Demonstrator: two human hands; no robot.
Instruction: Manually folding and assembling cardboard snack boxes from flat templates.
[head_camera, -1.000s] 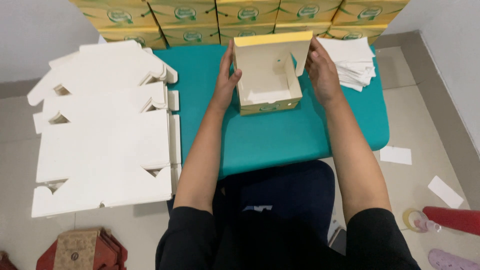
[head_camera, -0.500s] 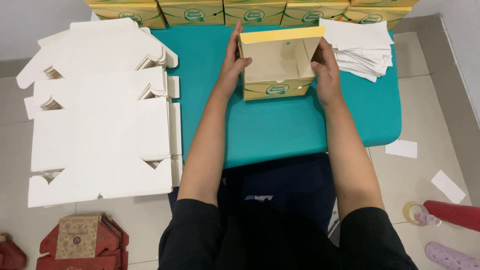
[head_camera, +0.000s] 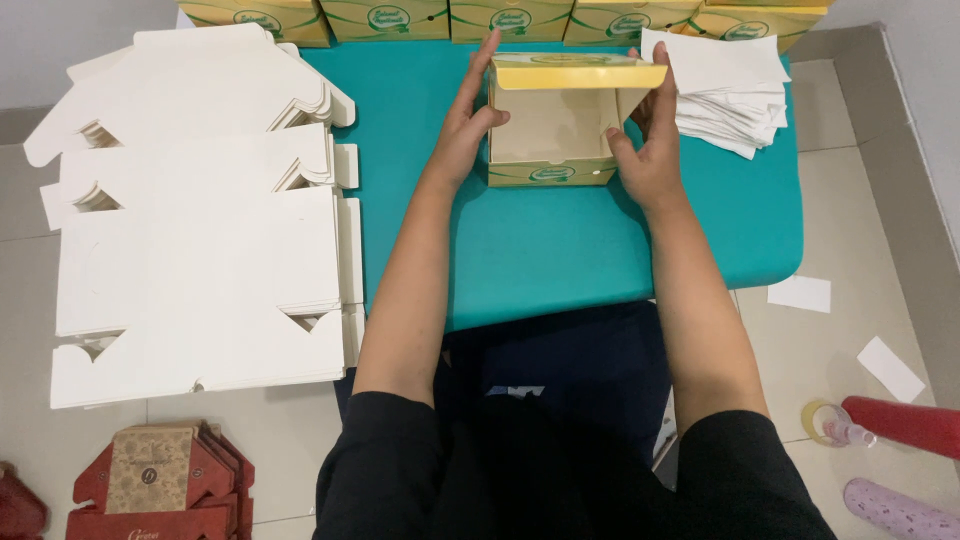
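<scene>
A home packing corner, this: tiled floor (head_camera: 860, 250), low teal worktop (head_camera: 560, 250), flat cartons (head_camera: 200, 270) stacked, finished boxes (head_camera: 400, 18) lined up.

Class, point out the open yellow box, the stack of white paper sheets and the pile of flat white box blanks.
open yellow box (head_camera: 552, 130), head view, inner floor
white paper sheets (head_camera: 725, 85), head view, top sheet
flat white box blanks (head_camera: 200, 270), head view, top blank

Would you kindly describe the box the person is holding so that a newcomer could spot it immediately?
Start at the teal table. Near its far middle, an open yellow box sits between the left hand and the right hand. Unlike the closed boxes lined up behind it, its lid stands raised, showing an empty pale inside.
</scene>
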